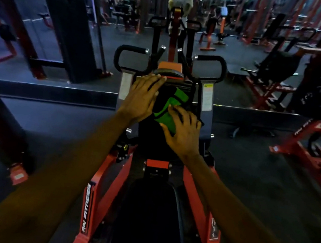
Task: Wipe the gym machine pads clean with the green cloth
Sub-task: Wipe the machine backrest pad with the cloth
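Where the dark rubber floor (53,119) meets a mirrored wall (66,27), a red-framed machine (119,177) stands with its black chest pad (153,140) upright. The left hand (142,100) lies flat, fingers straight, on the pad's top; the right hand (182,132), fingers spread, presses the green cloth (169,106) against its face.

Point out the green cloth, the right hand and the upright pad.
green cloth (179,96), head view, upper fold.
right hand (184,136), head view, back of hand.
upright pad (151,141), head view, bare black face below cloth.
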{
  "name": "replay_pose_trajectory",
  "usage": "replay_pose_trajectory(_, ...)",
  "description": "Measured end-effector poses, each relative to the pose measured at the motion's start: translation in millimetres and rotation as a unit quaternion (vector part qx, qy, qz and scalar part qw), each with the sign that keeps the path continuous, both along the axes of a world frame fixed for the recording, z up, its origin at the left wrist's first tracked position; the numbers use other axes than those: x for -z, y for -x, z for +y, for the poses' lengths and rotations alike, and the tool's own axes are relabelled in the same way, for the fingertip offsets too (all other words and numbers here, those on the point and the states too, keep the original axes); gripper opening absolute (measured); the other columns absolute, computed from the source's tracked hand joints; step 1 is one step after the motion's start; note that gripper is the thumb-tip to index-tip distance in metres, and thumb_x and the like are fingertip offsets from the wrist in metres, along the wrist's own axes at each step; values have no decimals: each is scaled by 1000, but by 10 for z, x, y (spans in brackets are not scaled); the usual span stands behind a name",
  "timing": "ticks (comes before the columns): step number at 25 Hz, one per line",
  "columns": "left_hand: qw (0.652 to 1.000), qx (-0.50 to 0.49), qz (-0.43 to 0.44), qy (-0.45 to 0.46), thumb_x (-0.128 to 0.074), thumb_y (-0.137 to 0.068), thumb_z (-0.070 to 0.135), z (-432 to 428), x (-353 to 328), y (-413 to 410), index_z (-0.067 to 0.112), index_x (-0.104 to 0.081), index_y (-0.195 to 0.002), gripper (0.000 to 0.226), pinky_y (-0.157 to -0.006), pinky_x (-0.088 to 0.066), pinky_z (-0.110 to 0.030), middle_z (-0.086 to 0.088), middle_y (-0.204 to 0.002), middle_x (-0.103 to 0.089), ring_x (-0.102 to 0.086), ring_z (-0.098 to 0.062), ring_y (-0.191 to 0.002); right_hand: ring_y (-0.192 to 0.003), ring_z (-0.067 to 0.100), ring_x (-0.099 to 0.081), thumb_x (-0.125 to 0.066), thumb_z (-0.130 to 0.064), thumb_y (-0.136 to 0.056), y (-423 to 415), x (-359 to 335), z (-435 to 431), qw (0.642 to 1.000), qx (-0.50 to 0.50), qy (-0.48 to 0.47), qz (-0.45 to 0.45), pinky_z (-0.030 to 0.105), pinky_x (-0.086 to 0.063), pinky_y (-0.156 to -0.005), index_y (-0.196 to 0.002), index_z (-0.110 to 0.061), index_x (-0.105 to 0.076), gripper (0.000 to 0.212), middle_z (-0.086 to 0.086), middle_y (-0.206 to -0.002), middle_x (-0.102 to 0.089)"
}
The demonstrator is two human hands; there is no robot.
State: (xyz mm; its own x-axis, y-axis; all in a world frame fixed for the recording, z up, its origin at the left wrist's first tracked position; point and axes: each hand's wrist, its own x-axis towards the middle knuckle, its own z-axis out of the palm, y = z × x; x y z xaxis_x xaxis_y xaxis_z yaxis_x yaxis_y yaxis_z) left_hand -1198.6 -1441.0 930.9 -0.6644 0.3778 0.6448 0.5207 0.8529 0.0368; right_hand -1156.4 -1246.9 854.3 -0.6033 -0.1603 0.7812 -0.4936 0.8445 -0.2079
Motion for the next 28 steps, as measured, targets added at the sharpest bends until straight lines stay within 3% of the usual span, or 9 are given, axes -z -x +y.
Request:
replay_pose_trajectory(4, 999, 27, 27, -16, -37, -103, 24, -54, -74, 107, 10, -51, -144, 45, -109, -31, -43, -16, -137, -54, -48, -35, -128, -144, 30, -31, -61, -56, -90, 167, -60, 91, 999, 1, -33, 38, 56, -31, -111, -142, -30, -52, 58, 4, -157, -37)
replay_pose_trajectory(6, 998, 47, 42, -21, -38, -104, 25, -84, -65, 118, 9, -51, -143, 45, -111, -29, -41, -17, -137, -54, -47, -34, -130, -151, 33, -20, -59, -56, -93, 193, 69, 66, 999, -3, -36, 27, 61, -25, -116, -150, -28, -43, 65, 9, -162, -29)
replay_pose_trajectory(8, 997, 63, 46, -11, -37, -105, 29, -133, -39, 119, 8, -47, -147, 48, -118, -25, -41, -16, -145, -49, -40, -33, -139, -153, 36, -14, -56, -54, -96, 195, 260, 28, 999, -11, -36, 13, 63, -30, -113, -153, -28, -34, 67, 10, -164, -24)
replay_pose_trajectory(12, 997, 63, 36, 24, -34, -103, 37, -160, -26, 105, 10, -36, -153, 56, -121, -22, -47, -15, -153, -40, -32, -33, -144, -151, 36, -17, -55, -47, -95, 271, 209, -10, 1000, -21, 17, 16, 59, -32, -115, -153, -28, -32, 65, 11, -162, -29)
replay_pose_trajectory(16, 997, 61, 37, -15, -27, -104, 34, -131, 65, 162, 8, -39, -151, 55, -120, -21, -49, -16, -152, -41, -32, -33, -144, -151, 37, -21, -61, -39, -92, 343, -123, -131, 994, -27, 99, 33, 46, -23, -122, -150, -25, -39, 63, 12, -161, -33)
replay_pose_trajectory(19, 996, 61, 50, -37, -27, -103, 32, -109, 109, 218, 6, -42, -149, 55, -119, -23, -52, -18, -149, -44, -34, -35, -142, -152, 36, -19, -61, -40, -93, 431, -192, -66, 995, -40, 86, 43, 39, -17, -124, -151, -25, -38, 64, 11, -162, -31)
replay_pose_trajectory(25, 994, 41, 99, -35, -32, -102, 31, -53, 164, 266, 7, -43, -148, 53, -117, -25, -51, -19, -146, -45, -36, -35, -138, -151, 37, -23, -67, -33, -91, 373, 122, 65, 984, -68, 167, 2, 52, -29, -120, -151, -24, -35, 68, 10, -162, -25)
replay_pose_trajectory(28, 990, 8, 138, -40, -37, -101, 29, 0, 241, 361, 7, -43, -144, 49, -111, -32, -57, -21, -141, -47, -37, -36, -133, -150, 38, -26, -70, -32, -92, 482, -262, -5, 981, -81, 173, 33, 46, -26, -123, -149, -19, -40, 65, 15, -160, -31)
